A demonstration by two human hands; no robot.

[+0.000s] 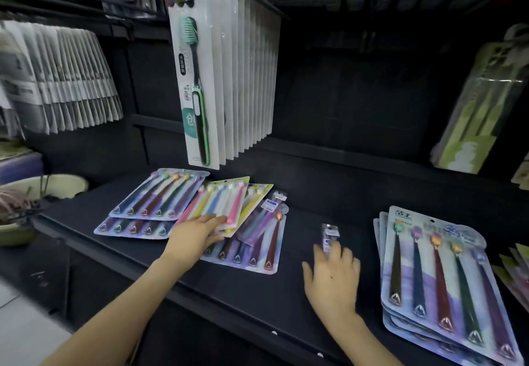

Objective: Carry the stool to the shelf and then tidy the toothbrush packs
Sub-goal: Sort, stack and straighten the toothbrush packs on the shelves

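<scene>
We read "洁王" on the header of the top toothbrush pack (435,279) in the right-hand stack. On the hanging toothbrush pack (194,79) we read one large character resembling "创". Its top logo and barcode sticker are illegible.

I see a matt black shelf (257,294), smooth; toothbrush packs (435,274) are glossy clear plastic over printed card. The hanging pack (194,79) has the same shiny blister on white card. The bowl (57,182) looks glazed and smooth.
</scene>
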